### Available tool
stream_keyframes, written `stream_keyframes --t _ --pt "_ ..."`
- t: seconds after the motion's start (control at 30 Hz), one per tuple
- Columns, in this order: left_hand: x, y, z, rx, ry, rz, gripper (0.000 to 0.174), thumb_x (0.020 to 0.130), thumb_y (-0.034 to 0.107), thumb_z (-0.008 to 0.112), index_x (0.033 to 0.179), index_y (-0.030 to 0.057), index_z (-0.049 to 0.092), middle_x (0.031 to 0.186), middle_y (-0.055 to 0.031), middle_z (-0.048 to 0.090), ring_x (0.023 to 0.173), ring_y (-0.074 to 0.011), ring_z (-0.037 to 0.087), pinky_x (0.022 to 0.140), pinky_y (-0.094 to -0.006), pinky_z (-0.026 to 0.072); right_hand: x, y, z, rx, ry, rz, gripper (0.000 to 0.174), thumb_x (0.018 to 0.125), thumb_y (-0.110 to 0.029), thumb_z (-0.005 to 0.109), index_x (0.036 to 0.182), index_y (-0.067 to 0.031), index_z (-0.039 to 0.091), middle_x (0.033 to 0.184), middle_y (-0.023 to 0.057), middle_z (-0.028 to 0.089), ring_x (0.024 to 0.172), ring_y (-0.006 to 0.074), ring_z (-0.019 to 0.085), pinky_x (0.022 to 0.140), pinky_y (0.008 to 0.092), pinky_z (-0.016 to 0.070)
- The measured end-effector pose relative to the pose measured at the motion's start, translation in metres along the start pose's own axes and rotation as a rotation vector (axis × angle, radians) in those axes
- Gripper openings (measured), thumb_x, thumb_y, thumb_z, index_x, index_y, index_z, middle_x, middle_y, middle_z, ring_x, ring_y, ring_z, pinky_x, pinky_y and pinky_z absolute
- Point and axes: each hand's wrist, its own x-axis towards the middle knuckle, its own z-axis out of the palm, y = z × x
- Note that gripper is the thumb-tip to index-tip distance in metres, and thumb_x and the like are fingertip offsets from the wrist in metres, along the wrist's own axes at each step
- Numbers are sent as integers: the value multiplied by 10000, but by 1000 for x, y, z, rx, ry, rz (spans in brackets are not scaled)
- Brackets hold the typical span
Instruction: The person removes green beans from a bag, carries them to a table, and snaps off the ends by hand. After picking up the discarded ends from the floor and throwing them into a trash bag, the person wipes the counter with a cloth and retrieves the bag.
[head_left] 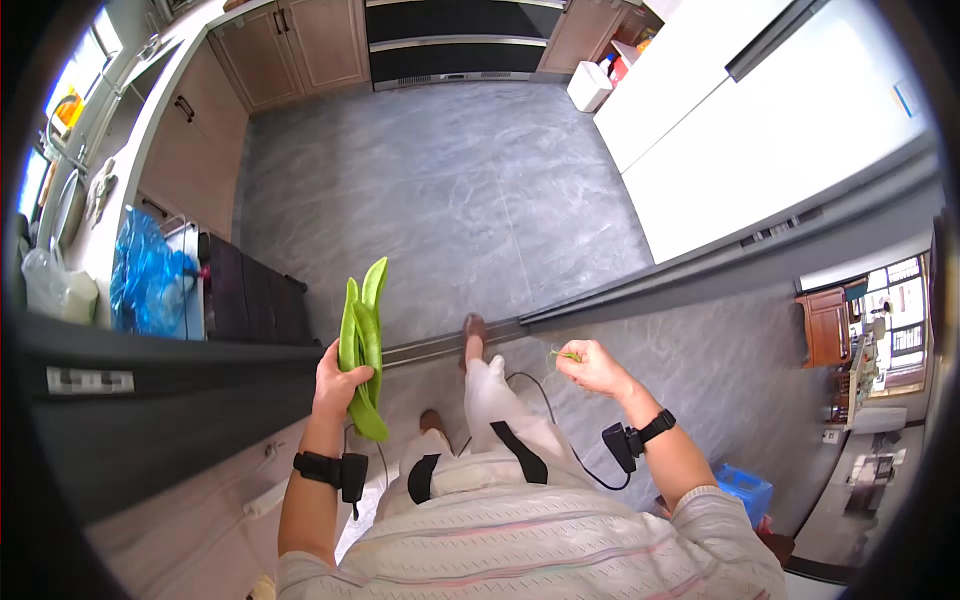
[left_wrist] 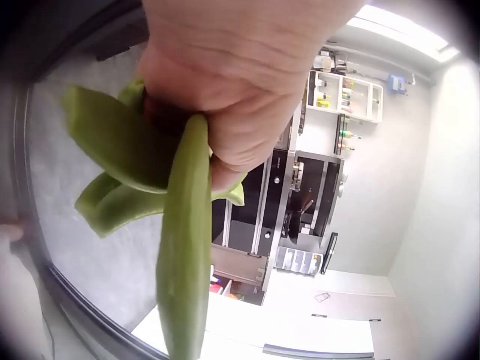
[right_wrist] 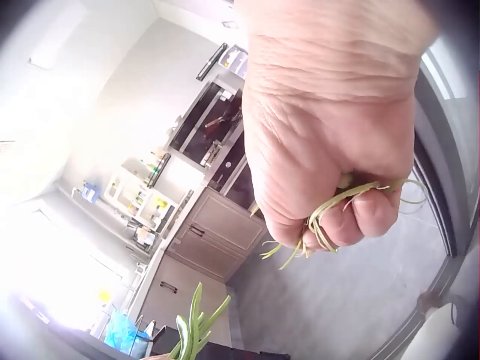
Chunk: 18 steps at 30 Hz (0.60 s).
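Observation:
Several long, flat green bean pods (head_left: 372,335) stand upright in my left hand (head_left: 333,388), the thumb across them. In the left wrist view one pod (left_wrist: 184,255) hangs toward the camera and others fan out to the side; the palm hides their middles. My right hand (head_left: 597,370), well apart on the right, is curled around thin green bean strings (right_wrist: 322,217). Their loose ends poke out between the fingers and thumb in the right wrist view. Both hands are in the air in front of the body.
A sliding-door track (head_left: 430,346) crosses the floor by the feet. Ahead lies grey tile floor (head_left: 440,190), with an oven (head_left: 465,40) at the back. A dark cart (head_left: 255,290) and a blue plastic bag (head_left: 150,275) are at left, a white cabinet (head_left: 760,150) at right.

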Motion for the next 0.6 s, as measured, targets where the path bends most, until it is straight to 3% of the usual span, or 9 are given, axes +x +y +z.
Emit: stream_keyframes --t 0.17,0.23,0.3,0.4,0.47,0.6 --pt "74 32 14 -46 100 -72 525 632 -75 605 1141 -40 481 894 -85 591 753 -186 595 676 -298 496 100 -51 -38 76 -76 -34 149 813 -142 558 727 -21 561 578 -24 491 501 47 439 447 217 356" --pt "92 52 14 4 150 -90 519 641 -77 609 1142 -27 485 900 -88 592 766 -191 596 684 -305 496 127 -81 -55 -103 -49 -37 137 807 -128 562 713 -28 557 576 -13 497 459 51 425 408 223 340" --pt "110 78 21 -73 231 -91 520 648 -75 613 1149 -23 484 905 -92 592 780 -192 596 700 -307 493 163 -98 -74 39 -112 -51 114 802 -116 563 720 -38 550 565 -11 489 424 51 394 371 220 311" --pt "137 108 18 -113 343 16 506 658 -34 626 1144 -37 483 886 -75 592 743 -165 589 672 -293 489 208 -143 -84 126 -244 -46 102 802 -120 565 735 -47 540 556 -13 477 417 48 383 357 207 293" --pt "150 132 12 -167 391 63 527 654 -24 633 1157 -35 478 892 -77 595 742 -161 592 671 -290 490 233 -171 -85 87 -188 -7 99 802 -123 572 750 -48 534 552 -14 465 413 48 383 357 198 293" --pt "187 166 -27 -271 514 150 512 639 -40 631 1129 -44 483 907 -91 598 763 -177 595 694 -300 490 281 -213 -70 43 -263 -23 104 796 -115 578 740 -40 532 555 -5 472 409 59 399 354 204 310"
